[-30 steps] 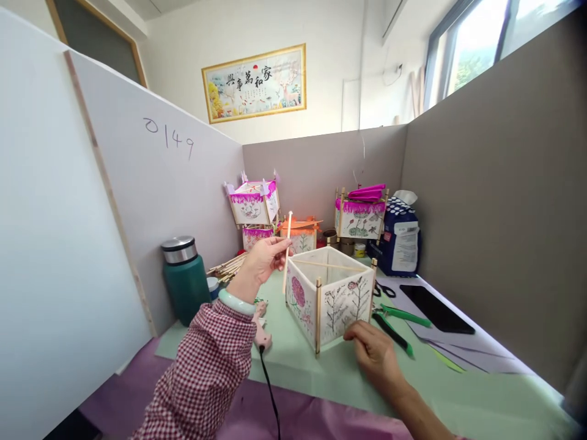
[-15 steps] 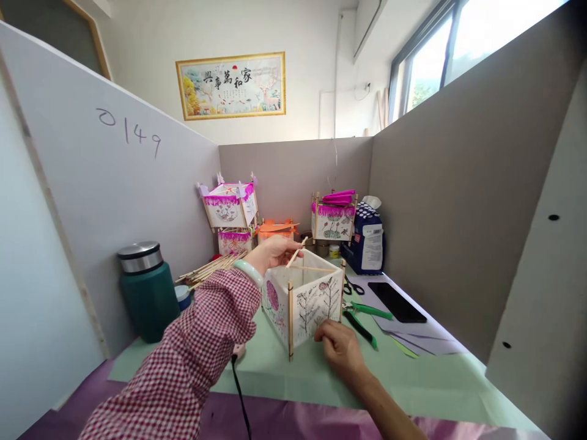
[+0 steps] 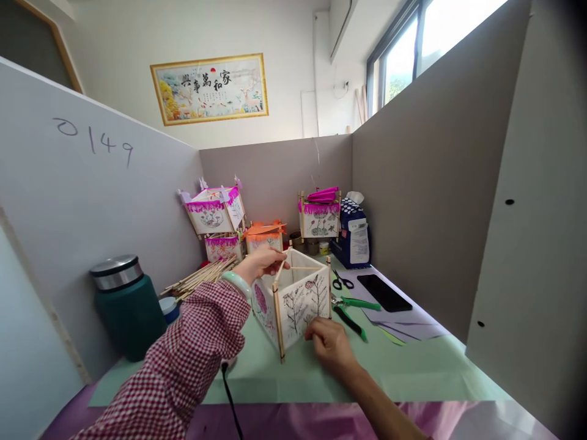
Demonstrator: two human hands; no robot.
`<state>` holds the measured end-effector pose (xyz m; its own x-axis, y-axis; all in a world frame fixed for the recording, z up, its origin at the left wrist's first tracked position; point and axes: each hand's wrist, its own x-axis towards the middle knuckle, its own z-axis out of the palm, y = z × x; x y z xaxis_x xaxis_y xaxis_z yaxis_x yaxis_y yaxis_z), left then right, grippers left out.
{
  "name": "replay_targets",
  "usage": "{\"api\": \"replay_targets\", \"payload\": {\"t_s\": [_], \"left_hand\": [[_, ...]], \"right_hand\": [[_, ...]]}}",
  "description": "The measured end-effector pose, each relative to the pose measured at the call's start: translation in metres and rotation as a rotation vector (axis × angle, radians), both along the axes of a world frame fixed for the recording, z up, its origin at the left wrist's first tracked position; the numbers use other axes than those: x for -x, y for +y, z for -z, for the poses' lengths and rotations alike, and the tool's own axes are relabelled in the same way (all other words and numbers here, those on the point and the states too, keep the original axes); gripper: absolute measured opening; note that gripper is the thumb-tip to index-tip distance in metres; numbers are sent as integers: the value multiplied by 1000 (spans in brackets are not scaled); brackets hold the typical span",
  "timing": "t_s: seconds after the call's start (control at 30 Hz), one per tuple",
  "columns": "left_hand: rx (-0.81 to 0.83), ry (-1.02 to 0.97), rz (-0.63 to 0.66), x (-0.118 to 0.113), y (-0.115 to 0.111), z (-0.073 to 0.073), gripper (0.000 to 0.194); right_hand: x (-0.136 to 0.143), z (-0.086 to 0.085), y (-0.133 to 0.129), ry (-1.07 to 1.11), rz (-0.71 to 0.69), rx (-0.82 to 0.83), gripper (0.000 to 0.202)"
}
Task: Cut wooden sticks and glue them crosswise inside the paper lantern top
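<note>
Right of the bottle (image 3: 129, 321), my left hand (image 3: 263, 264) pinches a stick (image 3: 277, 277) between nearly closed fingers over the lantern (image 3: 302, 311) mid-table, and my right hand (image 3: 331, 345) curls at its near right side, holding what I cannot tell, near green pliers (image 3: 362, 304).

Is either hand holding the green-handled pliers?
No, the pliers lie on the table; the left hand holds a thin stick, and the right hand is low against the lantern.
</note>
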<state>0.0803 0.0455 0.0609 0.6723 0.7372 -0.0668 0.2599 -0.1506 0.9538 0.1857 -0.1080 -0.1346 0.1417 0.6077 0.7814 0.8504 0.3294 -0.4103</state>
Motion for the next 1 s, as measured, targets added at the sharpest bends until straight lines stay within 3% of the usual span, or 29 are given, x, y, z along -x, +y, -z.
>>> {"api": "replay_targets", "payload": {"t_s": [0.43, 0.73, 0.87, 1.0], "left_hand": [[-157, 90, 35, 0, -1, 4, 18], [-185, 91, 10, 3, -5, 2, 7], [-183, -7, -58, 4, -4, -2, 11], [-222, -264, -210, 20, -8, -15, 23]], "right_hand": [[-1, 3, 0, 19, -9, 34, 26], [-2, 1, 0, 10, -11, 102, 26], [0, -3, -2, -51, -93, 179, 27], [4, -9, -2, -124, -127, 260, 25]]}}
